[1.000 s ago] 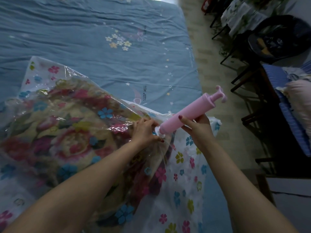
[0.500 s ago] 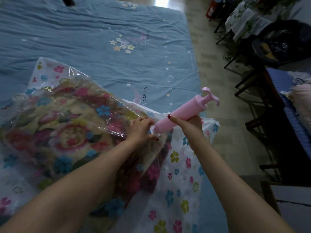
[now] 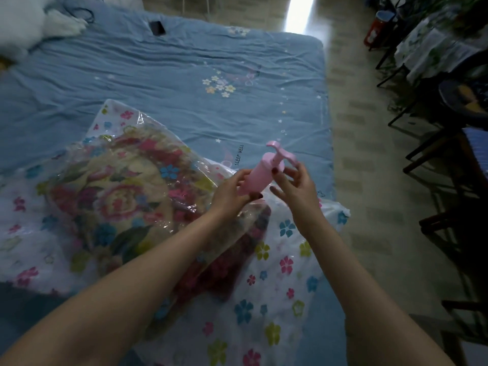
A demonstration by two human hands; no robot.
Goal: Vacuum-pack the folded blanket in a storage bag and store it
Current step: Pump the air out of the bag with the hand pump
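The lower end of the pink plastic hand pump (image 3: 260,172) is hidden behind the left hand (image 3: 230,194), so its meeting with the bag's valve cannot be made out. The pump's barrel is gripped by the left hand, fingers and thumb curled round it. The right hand (image 3: 298,192) is held just beside the barrel below the T-shaped handle (image 3: 280,152), its fingers loosely spread; a thumb tip is seen against the barrel, but whether anything is pinched cannot be told.

Under and to the left of the hands, the folded floral blanket (image 3: 116,196) is seen inside the clear flower-printed plastic storage bag (image 3: 274,262), which is laid on the blue bed sheet (image 3: 184,67). The bag's near edge is cut off by the forearms and the frame. Beyond the hands, a dark phone (image 3: 158,28) lies on the sheet. To the right of the right hand, dark chairs (image 3: 449,143) stand on the floor, dim and hard to make out.
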